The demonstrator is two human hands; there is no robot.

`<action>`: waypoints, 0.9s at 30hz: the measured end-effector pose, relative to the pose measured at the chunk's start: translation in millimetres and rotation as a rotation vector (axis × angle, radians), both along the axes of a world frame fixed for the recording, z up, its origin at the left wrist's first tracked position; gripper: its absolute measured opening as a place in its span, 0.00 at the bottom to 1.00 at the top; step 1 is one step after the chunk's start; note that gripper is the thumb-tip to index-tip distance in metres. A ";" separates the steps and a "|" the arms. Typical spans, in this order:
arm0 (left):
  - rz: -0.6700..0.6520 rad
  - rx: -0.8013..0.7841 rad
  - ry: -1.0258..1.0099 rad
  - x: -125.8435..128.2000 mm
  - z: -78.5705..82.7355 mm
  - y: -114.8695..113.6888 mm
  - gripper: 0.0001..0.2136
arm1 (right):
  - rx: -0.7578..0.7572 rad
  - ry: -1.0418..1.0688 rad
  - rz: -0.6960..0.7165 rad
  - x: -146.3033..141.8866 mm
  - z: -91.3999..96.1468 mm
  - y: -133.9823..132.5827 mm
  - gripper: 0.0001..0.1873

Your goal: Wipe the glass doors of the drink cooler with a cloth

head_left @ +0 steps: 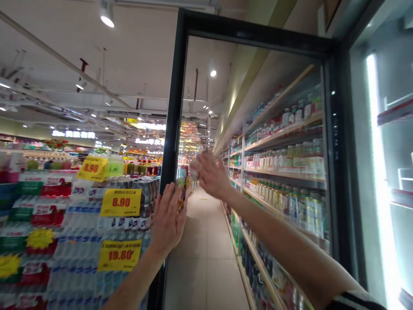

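Observation:
A tall glass cooler door with a black frame (174, 107) stands swung open in front of me. My left hand (167, 219) lies flat against the door's left edge, fingers stretched upward. My right hand (209, 174) is raised against the glass, closed round a small pale thing, perhaps a cloth, that I cannot make out. Through the glass I see the aisle and shelves of bottles.
The lit cooler interior (387, 172) with shelves is at the right. Stacked bottled water packs with yellow price signs (121, 202) fill the left. A tiled aisle floor (206, 249) runs ahead, lined on the right by drink shelves (284, 172).

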State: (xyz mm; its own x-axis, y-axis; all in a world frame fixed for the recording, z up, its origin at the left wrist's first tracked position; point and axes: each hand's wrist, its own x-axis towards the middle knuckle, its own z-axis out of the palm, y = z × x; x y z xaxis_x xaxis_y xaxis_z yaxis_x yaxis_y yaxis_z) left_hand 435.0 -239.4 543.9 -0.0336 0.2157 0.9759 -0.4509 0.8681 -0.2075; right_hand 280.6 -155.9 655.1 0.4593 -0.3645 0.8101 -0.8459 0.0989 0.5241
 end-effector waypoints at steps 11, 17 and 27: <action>-0.027 -0.006 0.064 -6.6 21.8 7.7 0.26 | 0.147 0.316 0.059 5.6 19.6 -11.9 0.23; 0.020 -0.074 0.066 -6.6 31.5 9.6 0.28 | -0.139 -0.049 -0.007 2.6 83.5 1.9 0.23; 0.154 -0.114 -0.036 -26.5 72.0 20.7 0.27 | -0.241 -0.155 -0.063 -7.0 91.0 14.3 0.25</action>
